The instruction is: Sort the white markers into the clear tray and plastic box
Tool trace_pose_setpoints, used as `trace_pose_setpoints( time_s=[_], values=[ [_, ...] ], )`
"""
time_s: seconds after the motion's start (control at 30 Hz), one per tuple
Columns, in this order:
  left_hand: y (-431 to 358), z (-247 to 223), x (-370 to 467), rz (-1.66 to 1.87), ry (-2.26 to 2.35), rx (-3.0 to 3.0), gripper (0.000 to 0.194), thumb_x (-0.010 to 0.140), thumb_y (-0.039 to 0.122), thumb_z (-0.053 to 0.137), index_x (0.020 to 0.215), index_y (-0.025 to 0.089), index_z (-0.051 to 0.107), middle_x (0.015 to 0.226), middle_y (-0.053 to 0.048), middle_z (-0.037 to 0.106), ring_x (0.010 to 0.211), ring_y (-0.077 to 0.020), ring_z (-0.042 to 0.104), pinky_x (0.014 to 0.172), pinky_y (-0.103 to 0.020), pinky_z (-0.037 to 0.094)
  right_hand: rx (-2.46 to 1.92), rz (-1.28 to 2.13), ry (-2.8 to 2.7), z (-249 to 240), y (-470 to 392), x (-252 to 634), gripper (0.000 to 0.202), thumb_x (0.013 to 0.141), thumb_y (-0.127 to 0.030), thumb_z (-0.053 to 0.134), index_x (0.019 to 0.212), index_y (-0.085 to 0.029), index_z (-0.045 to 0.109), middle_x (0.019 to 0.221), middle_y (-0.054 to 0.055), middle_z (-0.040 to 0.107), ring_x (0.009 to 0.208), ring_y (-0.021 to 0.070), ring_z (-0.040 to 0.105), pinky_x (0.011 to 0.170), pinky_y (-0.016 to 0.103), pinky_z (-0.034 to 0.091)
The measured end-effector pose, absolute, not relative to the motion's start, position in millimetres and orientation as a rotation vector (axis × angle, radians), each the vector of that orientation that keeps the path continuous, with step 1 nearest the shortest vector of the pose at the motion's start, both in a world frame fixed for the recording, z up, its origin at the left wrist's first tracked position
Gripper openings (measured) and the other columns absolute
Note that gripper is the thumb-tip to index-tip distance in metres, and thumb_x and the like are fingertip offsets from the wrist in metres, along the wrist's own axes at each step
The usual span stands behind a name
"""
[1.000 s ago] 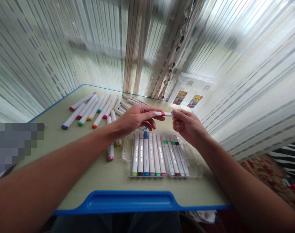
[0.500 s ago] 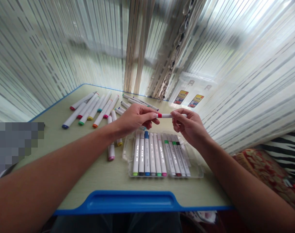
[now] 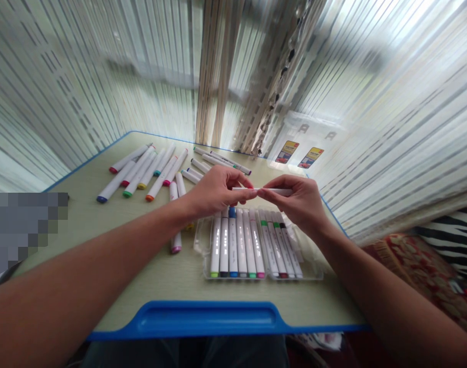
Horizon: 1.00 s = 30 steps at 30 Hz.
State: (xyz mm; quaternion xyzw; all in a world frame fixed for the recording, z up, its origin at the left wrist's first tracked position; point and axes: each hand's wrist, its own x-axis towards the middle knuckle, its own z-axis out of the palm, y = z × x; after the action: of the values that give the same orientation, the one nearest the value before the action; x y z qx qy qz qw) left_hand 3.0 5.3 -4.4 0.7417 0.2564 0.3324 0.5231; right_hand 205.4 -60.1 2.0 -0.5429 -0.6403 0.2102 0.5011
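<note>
Between both hands a slim white marker (image 3: 276, 191) with a bit of red showing lies level above the table. My left hand (image 3: 227, 188) pinches its left part, thumb and fingers over the red band. My right hand (image 3: 294, 197) grips the right part, its fingertips close against those of the left. Just below them is a clear plastic case (image 3: 200, 245), lying open on the table, with a row of white markers (image 3: 241, 245) in its left half and several slimmer ones (image 3: 280, 250) in its right half.
Loose white markers with coloured ends (image 3: 151, 171) lie at the table's back left, and thinner ones (image 3: 221, 157) behind my hands. A clear box with two labels (image 3: 298, 138) stands at the back right by the string curtain (image 3: 160, 66). A blue tray edge (image 3: 206, 317) runs along the front.
My right hand has slid left along the marker until its fingertips meet the left hand's. The red band is now mostly covered by fingers. Both hands have dipped slightly.
</note>
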Motion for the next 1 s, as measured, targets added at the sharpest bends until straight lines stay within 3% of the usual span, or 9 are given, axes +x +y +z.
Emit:
trace_pose_setpoints(
  time_s=[0.27,0.47,0.67,1.0],
  values=[
    [5,-2,5,0.842,0.644,1.716,0.019,0.085,0.027,0.077,0.091,0.010,0.077,0.073,-0.006,0.071,0.058,-0.0097,0.058,0.055,-0.023,0.047,-1.301,0.674,-1.450,-1,-58,208,0.035,0.067,-0.046,0.091,0.075,-0.016,0.075,0.053,-0.002,0.059,0.045,0.0084,0.046,0.040,0.023,0.031],
    [12,-5,5,0.892,0.686,1.452,0.015,0.093,0.023,0.067,0.097,0.011,0.075,0.085,-0.008,0.075,0.058,-0.0090,0.060,0.056,-0.023,0.050,-1.100,0.872,-1.276,-2,-52,211,0.028,0.079,-0.042,0.084,0.086,-0.017,0.074,0.071,0.003,0.071,0.046,0.0085,0.056,0.039,0.022,0.041],
    [13,-1,5,0.925,0.641,1.177,0.024,0.102,0.019,0.051,0.100,0.010,0.072,0.086,-0.011,0.076,0.058,-0.0116,0.062,0.061,-0.027,0.053,-0.990,0.962,-1.196,-1,-53,212,0.027,0.091,-0.044,0.070,0.101,-0.019,0.074,0.082,0.005,0.076,0.048,0.0102,0.062,0.041,0.023,0.045],
    [11,0,0,0.861,0.384,1.206,0.023,0.097,0.024,0.062,0.111,0.012,0.076,0.103,-0.013,0.077,0.065,-0.0106,0.063,0.063,-0.026,0.052,-0.988,1.013,-1.048,1,-48,216,0.019,0.096,-0.030,0.060,0.095,-0.016,0.074,0.079,0.006,0.075,0.047,0.0101,0.059,0.040,0.022,0.044]
  ],
)
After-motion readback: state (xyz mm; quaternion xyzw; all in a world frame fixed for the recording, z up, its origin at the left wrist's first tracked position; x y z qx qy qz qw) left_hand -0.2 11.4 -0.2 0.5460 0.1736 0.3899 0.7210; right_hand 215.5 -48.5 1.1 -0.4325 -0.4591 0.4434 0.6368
